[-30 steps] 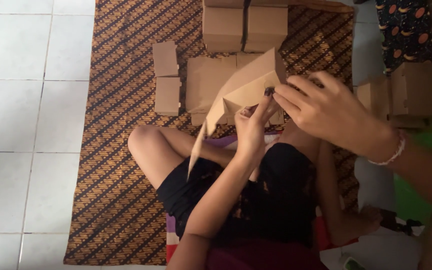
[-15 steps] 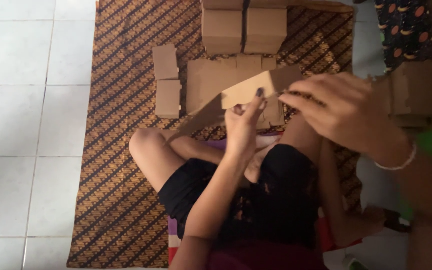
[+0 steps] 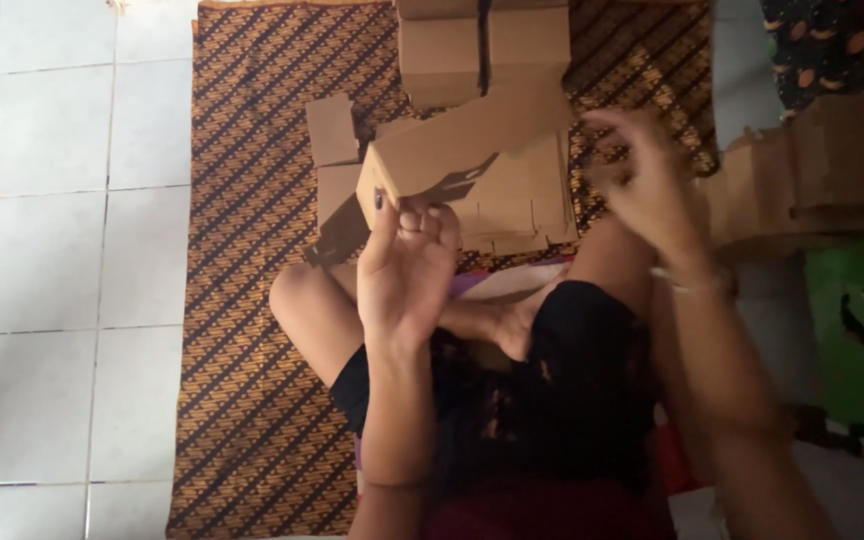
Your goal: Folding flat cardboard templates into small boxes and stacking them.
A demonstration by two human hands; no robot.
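I sit cross-legged on a brown patterned mat (image 3: 242, 330). My left hand (image 3: 407, 265) grips the underside of a partly folded cardboard box (image 3: 462, 145), thumb up on its left end, holding it above my knees. My right hand (image 3: 642, 185) hovers blurred just right of the box with its fingers spread, not touching it. A loose flap of the box hangs down to the left near my left knee.
Flat cardboard blanks (image 3: 522, 200) lie on the mat under the held box. A folded box (image 3: 482, 45) stands at the mat's far edge. A stack of cardboard pieces (image 3: 812, 170) sits at the right. White floor tiles (image 3: 52, 250) lie to the left.
The box has been turned and flattened into a long shape. My right hand has let go of it and pulled off to the right. My left hand has shifted under the box.
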